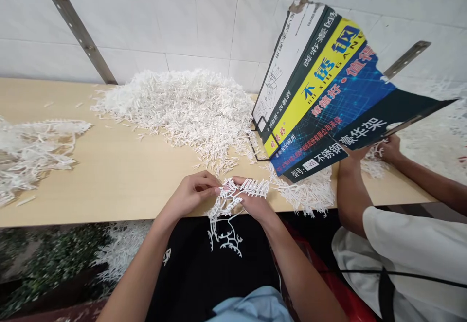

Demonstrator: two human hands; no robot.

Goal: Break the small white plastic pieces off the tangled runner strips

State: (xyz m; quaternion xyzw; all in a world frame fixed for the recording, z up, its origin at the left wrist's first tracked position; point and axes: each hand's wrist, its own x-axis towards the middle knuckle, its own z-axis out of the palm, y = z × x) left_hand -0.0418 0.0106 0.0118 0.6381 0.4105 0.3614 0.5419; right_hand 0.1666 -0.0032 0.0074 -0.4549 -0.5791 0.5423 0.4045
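Presently, a white plastic sprue strip (237,193) is pinched between the left hand (191,196) and right hand (253,200), held together at the table edge (109,215). Pieces are best snapped off near the stem, over the loose white pile (182,105).

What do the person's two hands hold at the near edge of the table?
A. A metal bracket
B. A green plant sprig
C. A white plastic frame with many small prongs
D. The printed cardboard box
C: the left hand and right hand both pinch the white pronged frame, its stripped end dangling below the table edge.
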